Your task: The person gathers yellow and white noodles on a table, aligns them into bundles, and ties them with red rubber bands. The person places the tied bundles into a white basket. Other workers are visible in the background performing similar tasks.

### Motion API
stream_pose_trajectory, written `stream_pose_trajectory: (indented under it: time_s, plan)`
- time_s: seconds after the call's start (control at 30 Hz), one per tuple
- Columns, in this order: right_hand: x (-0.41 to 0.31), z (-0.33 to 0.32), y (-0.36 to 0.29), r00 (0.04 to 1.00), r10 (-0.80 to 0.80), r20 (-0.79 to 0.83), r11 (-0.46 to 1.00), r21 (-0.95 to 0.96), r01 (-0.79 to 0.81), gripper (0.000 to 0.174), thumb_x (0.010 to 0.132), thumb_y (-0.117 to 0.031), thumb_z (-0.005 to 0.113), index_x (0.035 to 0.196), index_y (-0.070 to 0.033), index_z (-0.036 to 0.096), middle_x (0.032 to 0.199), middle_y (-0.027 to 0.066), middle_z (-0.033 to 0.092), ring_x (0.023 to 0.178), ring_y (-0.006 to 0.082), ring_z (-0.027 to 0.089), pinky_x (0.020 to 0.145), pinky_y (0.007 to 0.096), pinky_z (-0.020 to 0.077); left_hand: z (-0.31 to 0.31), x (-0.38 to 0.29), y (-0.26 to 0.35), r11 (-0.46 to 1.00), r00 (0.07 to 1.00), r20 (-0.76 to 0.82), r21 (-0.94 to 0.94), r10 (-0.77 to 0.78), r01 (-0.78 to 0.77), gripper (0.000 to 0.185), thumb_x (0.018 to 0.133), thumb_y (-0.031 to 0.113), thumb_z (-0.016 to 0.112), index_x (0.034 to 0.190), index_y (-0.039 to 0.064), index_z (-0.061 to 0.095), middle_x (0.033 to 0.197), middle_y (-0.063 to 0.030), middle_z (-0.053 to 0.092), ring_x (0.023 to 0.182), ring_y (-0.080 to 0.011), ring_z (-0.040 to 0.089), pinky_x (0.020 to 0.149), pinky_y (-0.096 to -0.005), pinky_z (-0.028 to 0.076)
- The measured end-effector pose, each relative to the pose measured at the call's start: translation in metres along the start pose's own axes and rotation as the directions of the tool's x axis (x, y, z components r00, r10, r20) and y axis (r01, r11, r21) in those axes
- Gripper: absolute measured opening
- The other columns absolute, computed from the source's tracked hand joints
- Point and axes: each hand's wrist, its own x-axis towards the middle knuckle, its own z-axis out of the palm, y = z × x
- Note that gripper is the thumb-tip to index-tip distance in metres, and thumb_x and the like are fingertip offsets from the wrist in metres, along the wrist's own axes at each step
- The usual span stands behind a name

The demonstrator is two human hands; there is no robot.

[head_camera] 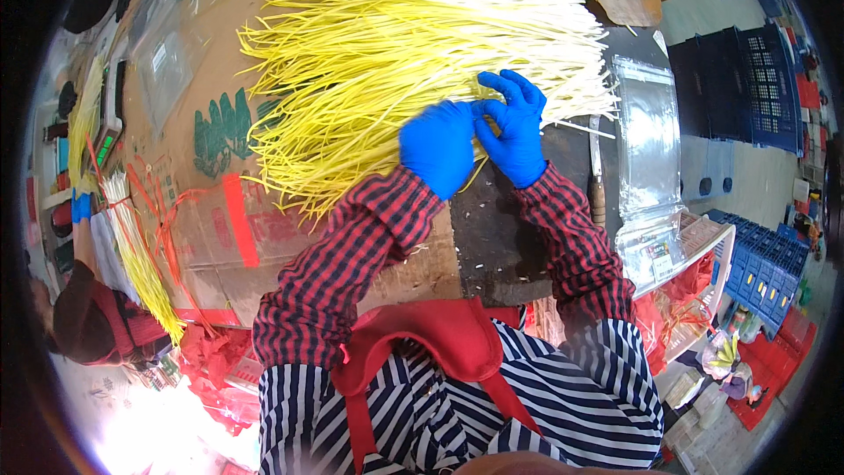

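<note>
A wide heap of yellow chives (369, 72) with white stalk ends lies across the work surface, leaf tips to the left and pale ends to the right. My left hand (436, 148), in a blue glove, is curled and slightly blurred at the heap's near edge. Its fingertips meet those of my blue-gloved right hand (514, 125), whose thumb and forefinger come together while the other fingers stay raised. Whatever may be between the fingertips is too small to make out. One loose strand (476, 173) hangs below, between the two hands.
A wooden-handled knife (597, 194) lies right of my right forearm, beside clear plastic bags (649, 138). Flattened cardboard (198, 224) covers the left side. A tied chive bundle (135, 237), red ties (168, 231) and a digital scale (109, 125) lie near another person's gloved hand (81, 206).
</note>
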Motion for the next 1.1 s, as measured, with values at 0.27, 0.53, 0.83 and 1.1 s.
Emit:
stream_pose_trajectory:
  time_s: [0.27,0.53,0.83,1.1]
  plan:
    - [0.002,0.001,0.001,0.999,0.012,-0.036,0.997,0.081,-0.009,0.016,0.072,-0.012,0.068,0.087,-0.018,0.067,0.117,0.0061,0.055,0.114,0.0322,0.043,0.095,0.0427,0.0288,-0.038,-0.055,-0.007,0.620,0.923,0.371,-0.749,0.102,0.232,0.013,0.080,0.017,0.059,0.084,0.006,0.059,0.075,-0.0104,0.060,0.067,-0.0225,0.060,0.058,-0.0350,0.047]
    - [0.003,-0.014,-0.011,0.997,0.073,-0.034,0.994,0.086,-0.070,0.033,0.073,-0.011,0.068,0.104,-0.021,0.066,0.117,0.0062,0.055,0.116,0.0321,0.040,0.097,0.0425,0.0297,-0.130,-0.117,-0.119,0.412,0.608,-0.242,-0.898,-0.756,0.155,0.017,0.090,0.007,0.052,0.101,-0.002,0.060,0.106,-0.0097,0.062,0.091,-0.0136,0.056,0.080,-0.0267,0.044]
    - [0.043,-0.002,-0.035,0.984,-0.176,0.002,0.974,-0.142,0.175,0.028,0.078,-0.020,0.064,0.106,-0.018,0.064,0.094,0.0026,0.058,0.095,0.0242,0.049,0.089,0.0426,0.0290,-0.077,-0.083,-0.101,0.911,0.911,-0.185,-0.266,-0.369,0.315,0.036,0.087,0.022,0.055,0.121,0.011,0.056,0.078,-0.0124,0.065,0.061,-0.0158,0.058,0.059,-0.0316,0.048]
    - [0.016,0.002,-0.021,0.913,-0.247,0.324,0.952,-0.093,0.291,0.026,0.079,-0.031,0.062,0.101,-0.017,0.062,0.114,0.0037,0.057,0.111,0.0263,0.047,0.098,0.0477,0.0260,-0.020,-0.101,-0.037,0.973,0.946,0.229,0.011,-0.228,0.232,0.050,0.084,0.030,0.052,0.127,0.005,0.047,0.061,-0.0096,0.057,0.052,-0.0261,0.057,0.048,-0.0391,0.044]
